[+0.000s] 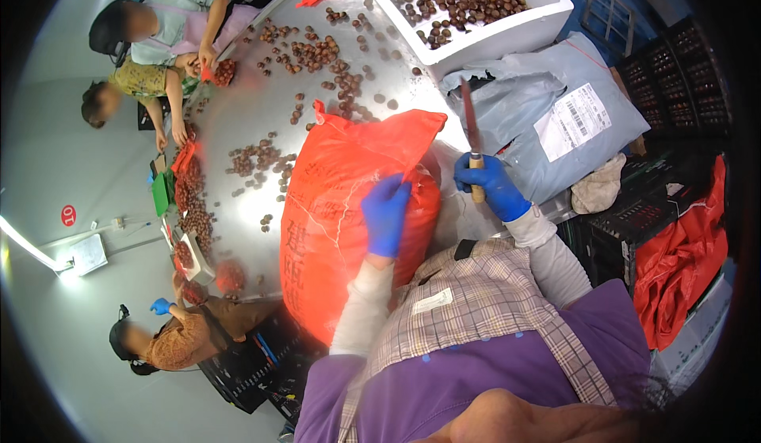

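My left hand (pixel 386 215), in a blue glove, is closed on the upper edge of a large red woven sack (pixel 317 205). The full, bulging sack lies right in front of my apron, with dark print on its side. In my blue-gloved right hand (pixel 498 187) is a knife (pixel 471 122), gripped by its wooden handle with the blade pointing up and away from me. The blade is apart from the sack, beside a torn grey plastic parcel (pixel 527 110). What the sack holds is hidden.
Brown chestnuts (pixel 317 55) lie scattered over the metal table (pixel 380 74). A white foam box (pixel 495 35) of chestnuts stands far right. Black crates (pixel 606 241) and red sacking (pixel 686 257) are at right. Several people work along the table's left side; a white cloth (pixel 598 184) lies by the parcel.
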